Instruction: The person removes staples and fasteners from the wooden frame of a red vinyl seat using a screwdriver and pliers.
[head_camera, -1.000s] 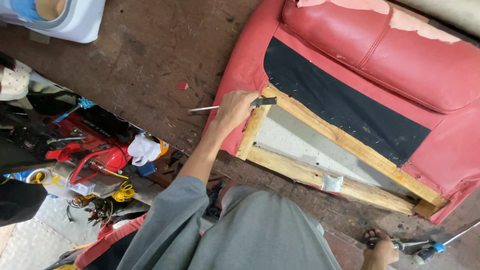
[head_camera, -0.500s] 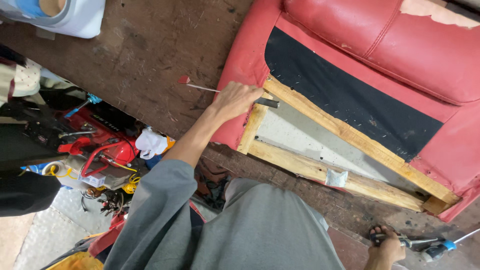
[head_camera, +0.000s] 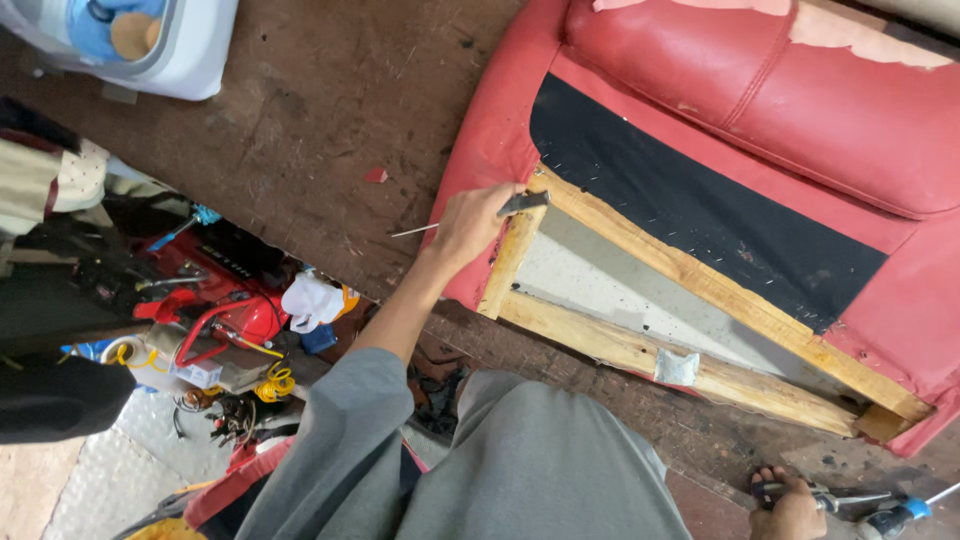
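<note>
My left hand (head_camera: 470, 225) clenches a thin metal tool (head_camera: 524, 203) against the wooden frame (head_camera: 700, 275) corner where red upholstery (head_camera: 490, 140) wraps, while my right hand (head_camera: 790, 508) grips pliers (head_camera: 850, 497) on the floor.

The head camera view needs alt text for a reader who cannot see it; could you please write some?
Seen from above, a person's left hand holds a thin metal tool at the corner of a bare wooden frame on an upturned red sofa. The right hand rests on pliers on the floor, near a blue-handled screwdriver. Red tools clutter the left.
</note>
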